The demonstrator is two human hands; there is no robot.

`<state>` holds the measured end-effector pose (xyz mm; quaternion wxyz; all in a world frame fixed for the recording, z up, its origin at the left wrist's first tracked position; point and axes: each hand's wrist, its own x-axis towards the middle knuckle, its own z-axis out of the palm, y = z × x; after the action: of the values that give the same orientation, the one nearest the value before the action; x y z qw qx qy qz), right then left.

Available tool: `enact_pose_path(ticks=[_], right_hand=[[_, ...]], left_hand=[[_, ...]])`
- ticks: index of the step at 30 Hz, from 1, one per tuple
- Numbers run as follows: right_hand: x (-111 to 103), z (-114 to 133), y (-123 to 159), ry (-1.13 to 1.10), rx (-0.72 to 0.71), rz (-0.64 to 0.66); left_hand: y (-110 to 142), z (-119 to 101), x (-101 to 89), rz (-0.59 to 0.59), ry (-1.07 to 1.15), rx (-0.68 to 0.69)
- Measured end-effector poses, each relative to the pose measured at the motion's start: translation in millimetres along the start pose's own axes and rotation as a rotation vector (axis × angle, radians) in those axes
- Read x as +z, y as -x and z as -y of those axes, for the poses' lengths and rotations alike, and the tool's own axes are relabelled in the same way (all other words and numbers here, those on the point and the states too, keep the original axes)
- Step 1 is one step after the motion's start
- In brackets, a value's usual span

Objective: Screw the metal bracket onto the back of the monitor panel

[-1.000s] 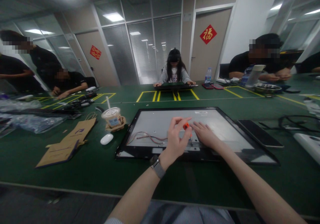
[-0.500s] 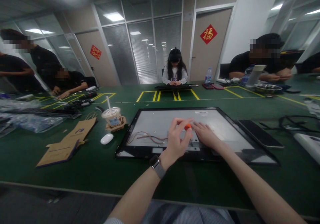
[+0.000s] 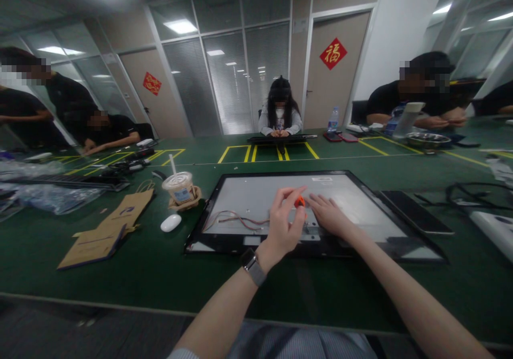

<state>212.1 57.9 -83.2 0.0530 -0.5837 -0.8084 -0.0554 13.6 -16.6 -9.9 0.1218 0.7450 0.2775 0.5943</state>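
Observation:
A flat display panel [image 3: 240,193] with a black frame and a pale grey back lies on the table before me. My left hand [image 3: 285,221], a watch on its wrist, pinches an orange-and-black screwdriver [image 3: 300,202] between thumb and fingers, upright above a small metal bracket [image 3: 311,236] near the panel's front edge. Most of the tool and its tip are hidden by the hand. Resting flat on the panel just right of it is my right hand [image 3: 332,215], fingers stretched out. Thin red and black wires [image 3: 240,218] run across the panel's left part.
Left of the panel are a white mouse [image 3: 170,223], an iced drink cup [image 3: 178,188] in a cardboard holder and a brown paper bag [image 3: 108,228]. A black phone-like slab [image 3: 417,212] and cables [image 3: 473,190] lie to the right. Other people sit across the table.
The screwdriver's orange handle has turned slightly in my left hand, so its dark part shows more. Both hands have stayed in nearly the same place.

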Motion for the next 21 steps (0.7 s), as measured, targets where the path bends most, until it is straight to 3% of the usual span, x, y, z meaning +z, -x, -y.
enact_pose_path(ticks=[3,10,16,21], right_hand=[[1.0,0.2,-0.8,0.006,0.008,-0.004],[-1.6,1.1,0.1,0.015,0.012,0.005],[-2.5,1.1,0.0,0.006,0.013,0.017],[0.7,0.1,-1.2,0.018,0.008,0.009]], left_hand=[[0.5,0.2,1.2,0.013,0.014,0.0],[2.7,5.7,7.2,-0.087,-0.06,0.0],[0.9,3.5,3.3,-0.002,-0.017,0.057],[1.4,6.8,5.6,-0.019,-0.08,0.038]])
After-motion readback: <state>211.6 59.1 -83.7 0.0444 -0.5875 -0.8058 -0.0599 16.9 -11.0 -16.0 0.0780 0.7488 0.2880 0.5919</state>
